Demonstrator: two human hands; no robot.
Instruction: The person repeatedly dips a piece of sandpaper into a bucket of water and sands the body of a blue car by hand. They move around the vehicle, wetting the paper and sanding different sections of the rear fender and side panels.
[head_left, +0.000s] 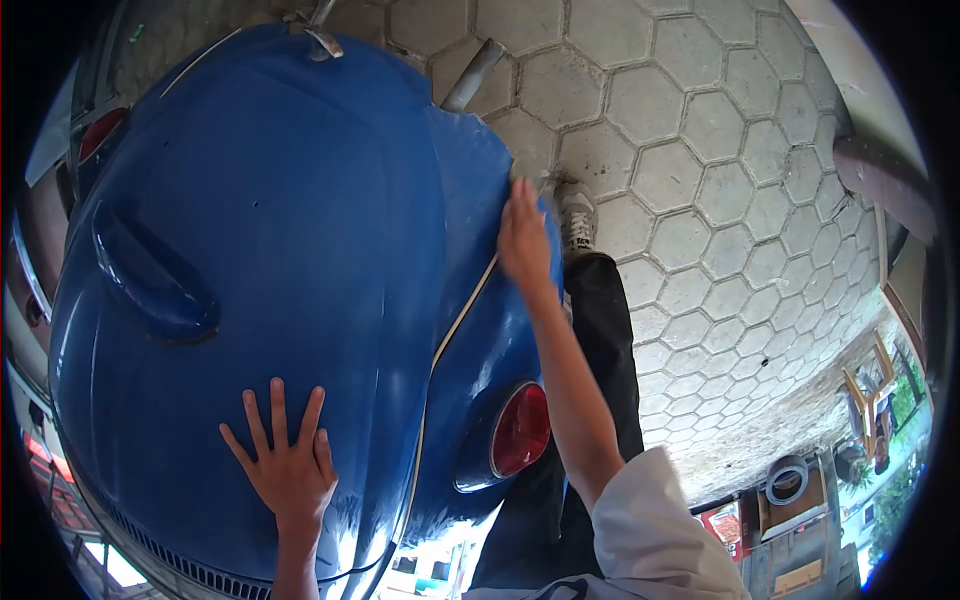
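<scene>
Nearest to me, at the bottom of the frame, was the pale sleeve (655, 520) of a person bending over the back of a blue car. The left hand (288, 475) lay in the lower left, back upward and fingers spread wide, on the rounded rear lid (300, 220), holding nothing that I could see. The right hand (525, 240) was in the upper middle, at the edge of the rear fender (490, 345); its fingers were nearly straight and close together, but it was blurred, and I could not tell whether it gripped anything.

The lid filled the left half, with a raised housing (155, 280) upon it. A pale beading strip (460, 318) ran between lid and fender, and a red tail light (520, 428) sat low in the middle. Below the right arm were dark trousers (600, 330), and above them a laced shoe (578, 215) on hexagonal paving (715, 125). Farthest, at lower right, stood a grey ring (785, 500), perhaps a tyre.
</scene>
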